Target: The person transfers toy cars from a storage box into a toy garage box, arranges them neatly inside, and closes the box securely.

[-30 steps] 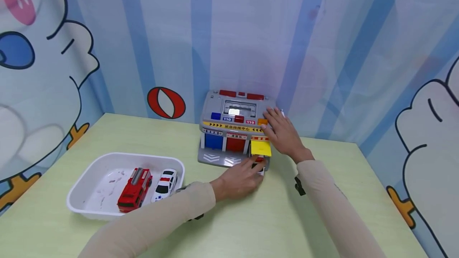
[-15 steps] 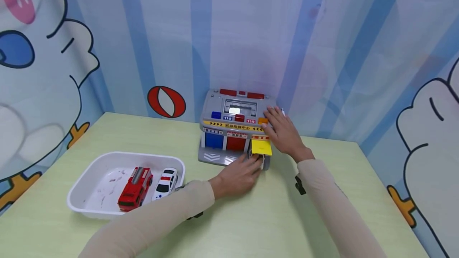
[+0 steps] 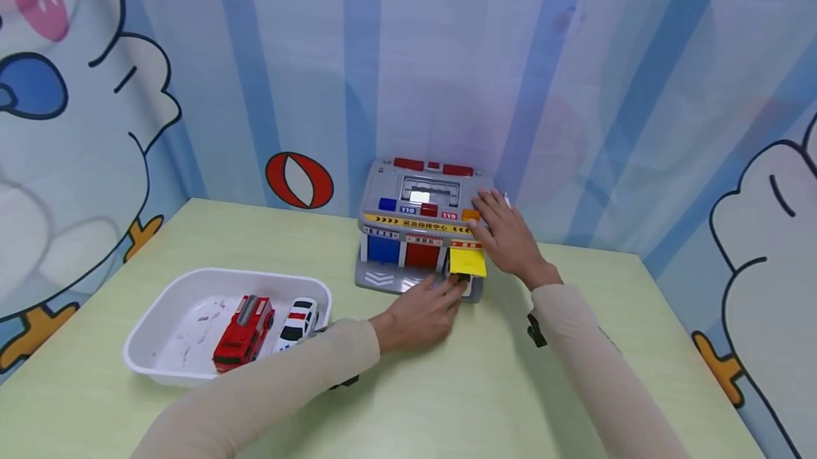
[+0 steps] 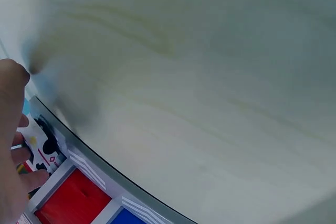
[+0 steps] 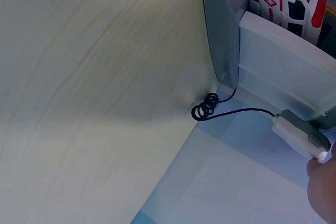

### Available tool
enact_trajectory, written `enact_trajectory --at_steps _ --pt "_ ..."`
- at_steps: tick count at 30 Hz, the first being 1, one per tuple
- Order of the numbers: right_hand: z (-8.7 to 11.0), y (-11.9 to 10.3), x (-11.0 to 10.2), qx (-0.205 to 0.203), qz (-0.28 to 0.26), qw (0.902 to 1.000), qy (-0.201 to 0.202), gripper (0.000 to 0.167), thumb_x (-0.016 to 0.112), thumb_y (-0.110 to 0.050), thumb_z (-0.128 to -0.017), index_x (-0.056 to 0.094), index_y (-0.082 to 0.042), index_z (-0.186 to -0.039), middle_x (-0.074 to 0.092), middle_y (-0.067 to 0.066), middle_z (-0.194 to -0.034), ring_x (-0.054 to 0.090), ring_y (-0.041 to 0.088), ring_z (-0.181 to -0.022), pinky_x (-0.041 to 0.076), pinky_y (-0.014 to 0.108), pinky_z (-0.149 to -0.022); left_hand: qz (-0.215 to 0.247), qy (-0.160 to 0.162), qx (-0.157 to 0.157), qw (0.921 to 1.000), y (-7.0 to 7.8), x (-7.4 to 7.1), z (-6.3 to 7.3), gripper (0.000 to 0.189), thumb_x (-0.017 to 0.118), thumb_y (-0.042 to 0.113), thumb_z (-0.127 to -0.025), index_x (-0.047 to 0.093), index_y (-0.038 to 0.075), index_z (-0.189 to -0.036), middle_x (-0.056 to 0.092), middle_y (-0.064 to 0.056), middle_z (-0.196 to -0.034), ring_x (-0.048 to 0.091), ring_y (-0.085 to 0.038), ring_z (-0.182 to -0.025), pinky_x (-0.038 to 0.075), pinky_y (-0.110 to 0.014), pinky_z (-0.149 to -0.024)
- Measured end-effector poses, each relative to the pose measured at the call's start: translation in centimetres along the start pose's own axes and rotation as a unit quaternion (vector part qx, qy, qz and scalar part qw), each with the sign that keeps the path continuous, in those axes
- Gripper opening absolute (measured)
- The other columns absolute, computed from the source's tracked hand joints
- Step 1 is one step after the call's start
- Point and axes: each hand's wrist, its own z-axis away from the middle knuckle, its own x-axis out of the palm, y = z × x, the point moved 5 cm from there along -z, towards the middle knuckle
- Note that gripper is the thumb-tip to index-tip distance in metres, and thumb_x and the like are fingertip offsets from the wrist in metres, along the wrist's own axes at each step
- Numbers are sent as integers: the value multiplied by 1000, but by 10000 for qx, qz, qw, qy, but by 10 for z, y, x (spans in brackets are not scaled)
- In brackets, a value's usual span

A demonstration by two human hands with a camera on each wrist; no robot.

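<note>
A toy rescue station [image 3: 383, 278] in grey plastic has a blue door, a red door and a lifted yellow door [image 3: 467, 262]. My left hand [image 3: 421, 313] reaches to the bay under the yellow door, its fingers against a white toy ambulance [image 4: 44, 145] with red markings. In the right wrist view the ambulance [image 5: 299, 3] sits within the bay; the yellow door and fingers hide much of it in the head view. My right hand [image 3: 510, 239] rests over the station's right roof edge, beside the orange button [image 3: 470, 215]. A fingertip shows near a white-and-grey handset [image 5: 299, 136].
To the left stands a white plastic tub [image 3: 169, 324] with a red toy fire truck [image 3: 244, 333] and a white toy car [image 3: 298, 323] inside. A coiled black cord [image 5: 207, 107] joins the handset to the station. A cartoon-printed curtain [image 3: 434, 54] hangs close behind.
The ambulance has gone deeper into the bay under the yellow door, and my left hand has shifted slightly left. My right hand has stayed on the roof edge.
</note>
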Motion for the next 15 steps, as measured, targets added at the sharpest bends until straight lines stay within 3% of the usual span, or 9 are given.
enact_trajectory --at_steps 9,15 --pt "0 0 1 24 -23 10000 7 64 32 -50 -106 28 -12 -158 18 6 -169 7 28 -158 6 57 -126 501 -105 81 9987 -1 3 4 59 45 51 -102 44 18 -152 25 -2 -167 30 -32 -151 36 -42 -119" --pt "-1 0 1 36 -43 10000 -10 65 32 -51 -106 28 -12 -158 18 6 -169 7 28 -158 6 57 -126 979 -201 132 9949 -3 4 6 61 44 51 -103 39 17 -154 23 -1 -167 23 -28 -155 25 -40 -124"
